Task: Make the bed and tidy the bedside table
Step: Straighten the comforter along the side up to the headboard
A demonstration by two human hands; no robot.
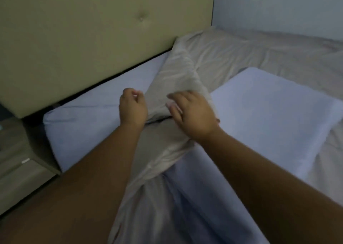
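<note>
A beige top sheet [178,72] lies bunched and twisted diagonally across the bed, running from the headboard corner down toward me. Under it is the mattress in a pale lilac fitted sheet [89,117]. A pale lilac pillow [269,110] lies flat to the right of the bunched sheet. My left hand [132,108] hovers at the left edge of the beige fold with its fingers loosely curled and nothing visibly in it. My right hand [193,113] rests on the beige fold with its fingers spread, slightly blurred.
A padded beige headboard [83,39] stands behind the mattress. A wooden bedside table [16,160] sits low at the left, partly cut off by the frame edge. More beige sheet [278,54] covers the far side up to a pale wall [278,7].
</note>
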